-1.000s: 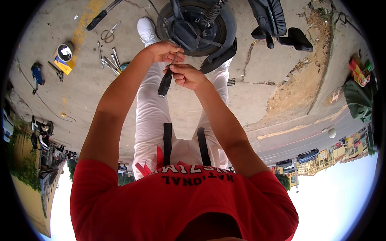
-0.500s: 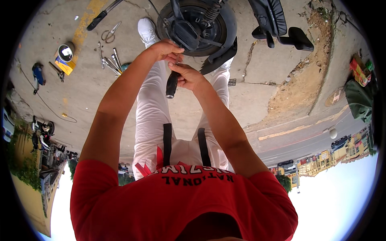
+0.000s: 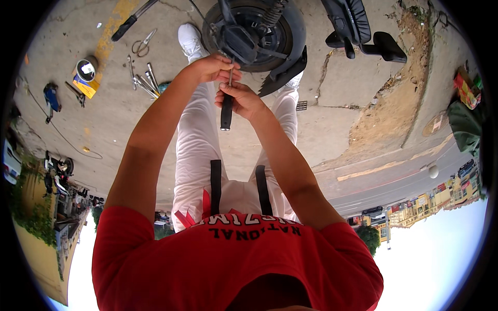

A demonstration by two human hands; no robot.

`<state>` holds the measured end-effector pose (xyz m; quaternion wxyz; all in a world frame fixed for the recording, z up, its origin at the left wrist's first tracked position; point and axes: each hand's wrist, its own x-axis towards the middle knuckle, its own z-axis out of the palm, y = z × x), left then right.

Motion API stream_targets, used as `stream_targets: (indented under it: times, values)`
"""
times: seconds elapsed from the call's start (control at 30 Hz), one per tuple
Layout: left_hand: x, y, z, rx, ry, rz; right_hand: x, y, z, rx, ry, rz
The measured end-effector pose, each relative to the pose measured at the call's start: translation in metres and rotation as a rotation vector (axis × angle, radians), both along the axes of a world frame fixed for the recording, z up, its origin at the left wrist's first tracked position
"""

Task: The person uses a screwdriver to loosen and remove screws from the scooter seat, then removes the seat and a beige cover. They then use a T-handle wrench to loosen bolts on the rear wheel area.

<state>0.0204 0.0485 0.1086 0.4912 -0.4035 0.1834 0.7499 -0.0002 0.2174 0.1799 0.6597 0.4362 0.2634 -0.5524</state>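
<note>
My right hand (image 3: 243,99) is closed around a screwdriver (image 3: 226,115) with a black handle, its butt pointing down toward me. The thin metal shaft runs up from that grip to my left hand (image 3: 213,69), whose thumb and fingers bend in around it. Whether a small part sits at the tip is hidden by the fingers. Just beyond both hands is a scooter's rear wheel (image 3: 296,31) with a black cover (image 3: 238,43) and a coil spring (image 3: 274,14). A black mudguard piece (image 3: 286,73) hangs at the wheel's near right side.
To the left lie scissors (image 3: 141,47), several wrenches (image 3: 147,83), a round tin (image 3: 86,69) on a yellow-blue box (image 3: 85,87), and a blue tool (image 3: 51,97). A black padded seat (image 3: 355,20) lies at the upper right. Cracked concrete borders a dirt strip (image 3: 386,106).
The screwdriver has swung more upright, and its shaft now shows between my hands. My left hand has shifted slightly down and right; the right hand stays closed on the handle.
</note>
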Motion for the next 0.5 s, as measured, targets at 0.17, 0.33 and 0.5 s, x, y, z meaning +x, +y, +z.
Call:
stream_targets:
  times: [0.17, 0.33, 0.5]
  values:
    - [0.003, 0.000, 0.005, 0.024, 0.042, 0.018, -0.004, 0.002, 0.011, 0.020, -0.040, -0.122]
    - [0.009, 0.011, -0.002, -0.227, -0.109, 0.208, -0.010, 0.009, 0.018, -0.057, -0.114, -0.320]
    - [0.038, 0.034, -0.035, -0.261, 0.021, 0.600, 0.003, 0.029, 0.024, -0.078, -0.179, -0.361]
